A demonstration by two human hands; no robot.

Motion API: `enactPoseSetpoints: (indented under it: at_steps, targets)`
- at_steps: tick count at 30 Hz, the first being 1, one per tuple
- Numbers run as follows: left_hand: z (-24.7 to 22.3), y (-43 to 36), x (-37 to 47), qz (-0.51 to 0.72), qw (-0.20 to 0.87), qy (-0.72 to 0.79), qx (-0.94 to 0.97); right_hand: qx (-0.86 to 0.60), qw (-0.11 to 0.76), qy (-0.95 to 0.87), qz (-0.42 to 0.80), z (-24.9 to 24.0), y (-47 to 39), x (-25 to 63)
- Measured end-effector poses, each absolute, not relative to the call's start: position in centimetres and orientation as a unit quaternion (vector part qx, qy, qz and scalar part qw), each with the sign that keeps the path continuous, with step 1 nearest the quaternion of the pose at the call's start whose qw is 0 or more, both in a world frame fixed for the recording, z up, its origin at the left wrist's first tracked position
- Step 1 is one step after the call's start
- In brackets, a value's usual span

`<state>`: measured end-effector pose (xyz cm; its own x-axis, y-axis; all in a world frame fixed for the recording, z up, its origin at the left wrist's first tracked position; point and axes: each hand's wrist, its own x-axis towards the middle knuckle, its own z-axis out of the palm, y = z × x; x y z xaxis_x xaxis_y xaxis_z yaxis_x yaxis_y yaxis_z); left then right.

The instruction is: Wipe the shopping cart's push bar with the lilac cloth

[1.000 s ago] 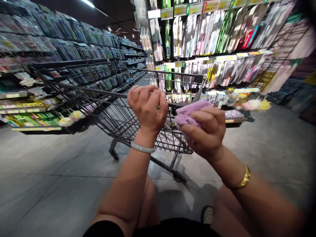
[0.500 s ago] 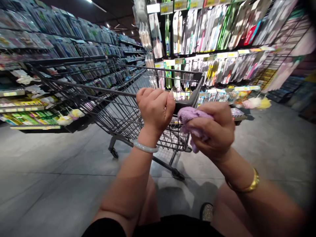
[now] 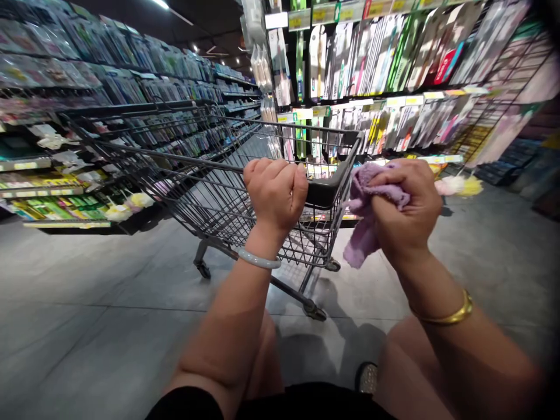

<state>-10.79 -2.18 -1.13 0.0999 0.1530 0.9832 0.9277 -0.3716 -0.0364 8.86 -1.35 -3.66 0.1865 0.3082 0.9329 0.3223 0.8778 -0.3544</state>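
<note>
A dark wire shopping cart [image 3: 210, 186] stands in front of me, slightly angled. My left hand [image 3: 276, 189] is wrapped round the top rail at the cart's near side, with a pale bangle on the wrist. Bunched in my right hand [image 3: 406, 207] is a purple cloth [image 3: 365, 239], part of which hangs below the fingers. That hand is just right of the cart's black corner piece [image 3: 324, 191], and a gold bangle circles its wrist.
Packaged goods hang on a bright shelf rack [image 3: 371, 102] behind the cart. Another long shelf [image 3: 65, 224] runs along the left. The cart's wheel [image 3: 315, 311] rests on the grey floor [image 3: 109, 344] near my legs and a glittery shoe [image 3: 366, 377].
My right hand has moved right with the purple cloth, away from the cart's corner, and more of the cloth hangs down. My left hand has kept its hold on the rail.
</note>
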Motion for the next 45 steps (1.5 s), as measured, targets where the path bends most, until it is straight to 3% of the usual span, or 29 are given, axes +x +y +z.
enactPoseSetpoints:
  at_steps: [4, 10, 19, 26, 33, 40, 45]
  targets:
    - [-1.3, -2.1, -10.6, -0.524, 0.382, -0.42, -0.635, -0.271, 0.726, -0.628, 0.07, -3.4, -1.1, 8.3]
    - [-1.4, -2.2, -10.1, -0.521, 0.383, -0.431, -0.63, -0.221, 0.773, -0.595, -0.005, -2.2, -2.1, 6.9]
    - [-1.4, -2.3, -10.7, -0.508, 0.384, -0.434, -0.637, -0.247, 0.67, -0.699, -0.051, -6.3, -0.6, 6.4]
    - [-1.3, -2.2, -10.8, -0.522, 0.388, -0.433, -0.625, -0.349, 0.653, -0.656, 0.145, -6.1, 0.5, 7.2]
    - [-1.5, -2.0, -10.9, -0.522, 0.388, -0.433, -0.624, -0.197, 0.703, -0.682, -0.042, -2.7, -3.8, 6.3]
    - [-1.4, -2.1, -10.8, -0.518, 0.379, -0.43, -0.634, -0.271, 0.718, -0.638, 0.067, -4.0, -0.6, 6.8]
    - [-1.6, -2.0, -10.8, -0.524, 0.368, -0.436, -0.632, -0.174, 0.721, -0.667, -0.07, -1.5, -4.9, 6.0]
